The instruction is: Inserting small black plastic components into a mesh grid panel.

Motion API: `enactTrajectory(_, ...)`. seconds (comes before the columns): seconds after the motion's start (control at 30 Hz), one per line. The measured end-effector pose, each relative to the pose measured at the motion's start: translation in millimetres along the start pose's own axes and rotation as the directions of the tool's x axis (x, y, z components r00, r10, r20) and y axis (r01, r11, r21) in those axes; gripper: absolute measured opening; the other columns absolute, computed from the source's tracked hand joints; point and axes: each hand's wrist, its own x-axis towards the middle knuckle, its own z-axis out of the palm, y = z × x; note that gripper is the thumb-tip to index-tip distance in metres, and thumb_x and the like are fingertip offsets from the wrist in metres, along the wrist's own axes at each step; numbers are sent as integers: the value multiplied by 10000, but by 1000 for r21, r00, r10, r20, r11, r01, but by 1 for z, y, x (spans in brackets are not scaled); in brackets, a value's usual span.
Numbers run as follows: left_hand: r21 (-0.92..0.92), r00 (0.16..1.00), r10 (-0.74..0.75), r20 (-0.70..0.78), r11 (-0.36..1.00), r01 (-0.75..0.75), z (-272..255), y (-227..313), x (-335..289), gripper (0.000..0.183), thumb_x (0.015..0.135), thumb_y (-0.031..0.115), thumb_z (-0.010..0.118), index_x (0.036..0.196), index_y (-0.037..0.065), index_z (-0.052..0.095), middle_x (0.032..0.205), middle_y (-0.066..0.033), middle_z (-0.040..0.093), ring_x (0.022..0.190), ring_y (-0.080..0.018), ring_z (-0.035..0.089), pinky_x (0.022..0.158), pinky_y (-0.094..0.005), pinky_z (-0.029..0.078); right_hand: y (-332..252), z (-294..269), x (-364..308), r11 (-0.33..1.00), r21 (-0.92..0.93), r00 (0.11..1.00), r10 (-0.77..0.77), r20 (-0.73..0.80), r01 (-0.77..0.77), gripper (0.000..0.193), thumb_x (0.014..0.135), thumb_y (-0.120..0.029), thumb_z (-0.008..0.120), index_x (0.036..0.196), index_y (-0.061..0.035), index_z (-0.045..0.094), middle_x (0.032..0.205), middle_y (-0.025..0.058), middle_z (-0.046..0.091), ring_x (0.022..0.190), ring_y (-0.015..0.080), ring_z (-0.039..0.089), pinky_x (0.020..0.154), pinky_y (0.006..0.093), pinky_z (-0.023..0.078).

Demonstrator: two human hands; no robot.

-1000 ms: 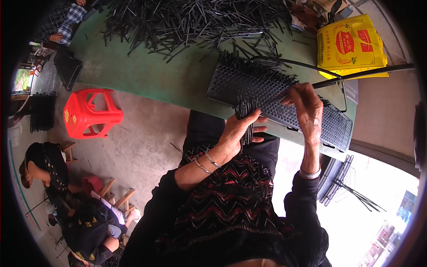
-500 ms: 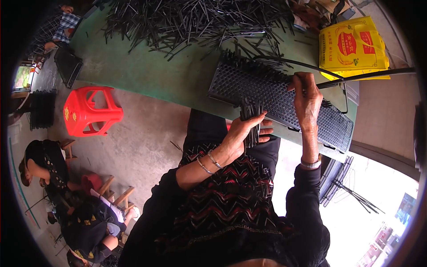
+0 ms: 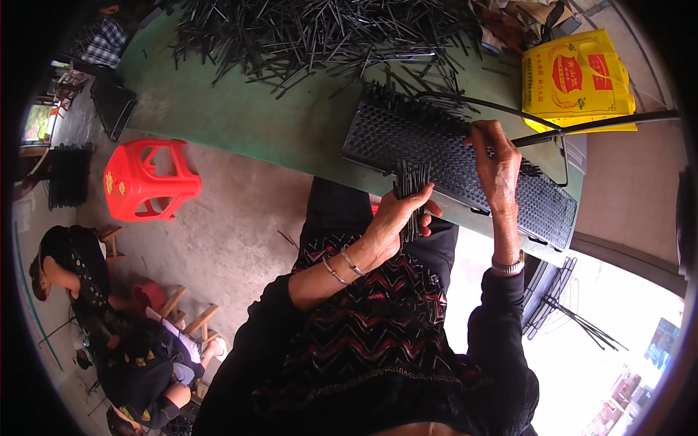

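Note:
My left hand [image 3: 400,218] is wrapped round a bundle of thin black sticks [image 3: 412,182], held upright by the near edge of a long dark tray full of small round holes [image 3: 436,156]. Over the tray, my right hand [image 3: 496,161] has its thumb and fingers pinched together; whatever is between the fingertips is too small to make out. Rows of black sticks [image 3: 422,109] stand in holes along the tray's far side. A black metal rod frame [image 3: 494,110] crosses above the tray's right half.
A large heap of loose black sticks [image 3: 313,36] covers the far part of the green table [image 3: 218,116]. At the far right stands a yellow bag [image 3: 574,80]. A red stool [image 3: 149,180] is on the floor at left. Other people [image 3: 138,363] sit at lower left.
My right hand has shifted slightly left over the tray. The fingers of my left hand have curled closer round the bundle of sticks.

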Motion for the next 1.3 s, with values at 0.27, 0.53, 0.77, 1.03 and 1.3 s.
enactTrajectory(0.27,-13,999,35,-7,999,-36,5,6,-4,222,955,257,616,1038,51,604,824,-88,660,635,-100,581,536,-252,498,1,10,0,888,-393,970,-239,51,240,234,885,-126,675,1115,-165,693,954,63,581,740,187,625,636,314,516)
enactTrajectory(0.53,9,998,50,23,999,-50,5,6,-5,261,945,258,628,1058,23,617,860,-92,673,666,-128,617,538,-257,496,-18,-6,-28,969,142,912,132,387,-201,282,927,-176,651,1142,6,644,832,44,636,695,99,557,618,248,465)
enactTrajectory(0.77,95,999,-35,-4,995,35,15,9,-9,275,931,276,647,1087,50,632,920,-97,690,701,-132,638,565,-255,493,-8,-10,-32,810,326,798,263,542,-488,148,900,-91,629,985,31,629,782,53,636,683,90,580,614,239,477)
enactTrajectory(1.03,-21,999,-40,-21,999,40,9,1,1,363,919,358,657,1129,68,599,1011,-120,693,862,-221,688,639,-319,567,-13,-25,-31,767,466,889,301,345,-440,91,925,-69,610,962,14,612,787,64,642,701,123,651,683,253,532)
enactTrajectory(1.3,-21,995,-79,-56,997,78,14,-5,11,321,915,300,671,1086,36,608,972,-118,680,859,-250,691,684,-357,602,1,-17,-11,944,313,964,172,-203,-103,83,946,-25,572,998,32,605,832,59,661,765,113,654,739,242,511)
